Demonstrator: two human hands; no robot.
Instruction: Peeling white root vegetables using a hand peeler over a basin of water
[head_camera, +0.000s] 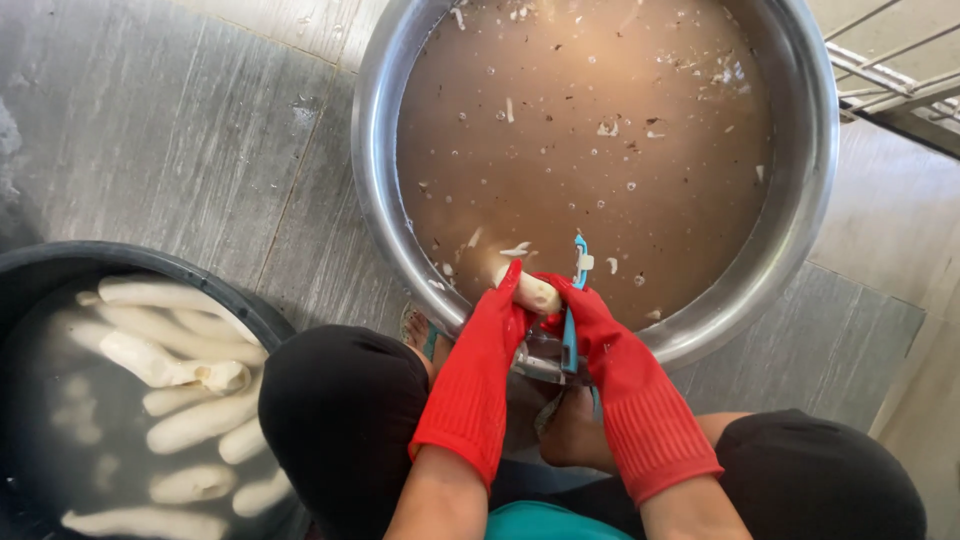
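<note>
Both my hands wear red rubber gloves. My left hand (497, 315) grips a pale peeled root piece (534, 292) over the near rim of a large steel basin (375, 170). My right hand (585, 315) holds a blue peeler (576, 290) against the root, its blade end pointing up. The basin is full of muddy brown water with bits of peel floating in it.
A black tub (250, 300) at lower left holds several peeled white roots (160, 360) in water. My knees in dark clothing flank the basin, with sandalled feet under it. Grey tiled floor lies around; a metal rack (900, 80) sits at upper right.
</note>
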